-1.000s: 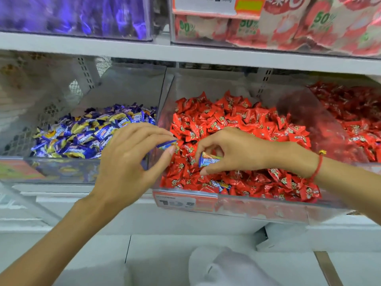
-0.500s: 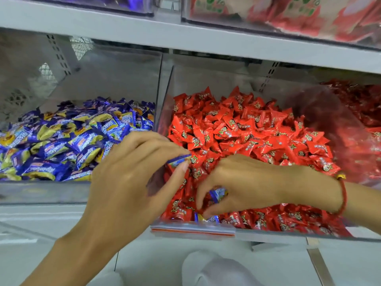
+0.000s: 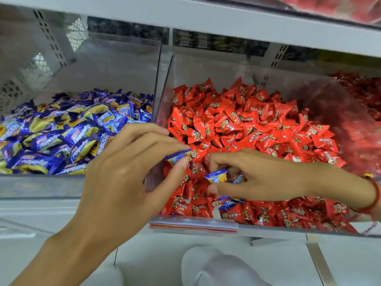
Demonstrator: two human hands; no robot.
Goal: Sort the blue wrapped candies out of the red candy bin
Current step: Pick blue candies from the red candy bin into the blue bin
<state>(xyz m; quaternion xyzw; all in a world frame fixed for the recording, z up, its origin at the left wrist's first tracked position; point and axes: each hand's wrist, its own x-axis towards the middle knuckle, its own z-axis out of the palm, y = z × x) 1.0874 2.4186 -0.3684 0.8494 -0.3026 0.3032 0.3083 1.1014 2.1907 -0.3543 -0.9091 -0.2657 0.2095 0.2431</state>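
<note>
L hand kept its pinch on one blue wrapped candy, thumb and forefinger closed on the wrapper, other fingers loosely extended; posn at front-left corner of the red candy bin was much as 1 s before. R hand changed more: from a fingertip pick at the pile it had lifted slightly and now gripped what looked like two blue pcs, fingers curled round them. Exact count inside the fist: cannot tell.

Another blue piece lay among the red candies just below R hand, near the bin front. Judged: sorting under way, not done, as at least one stray remained and held pcs were not yet dropped.

Surroundings: blue candy bin just beside on the left, clear acrylic, well filled. Both bins sat on a white shop shelf; a further shelf ran overhead. More red stock at far right, blurred.
</note>
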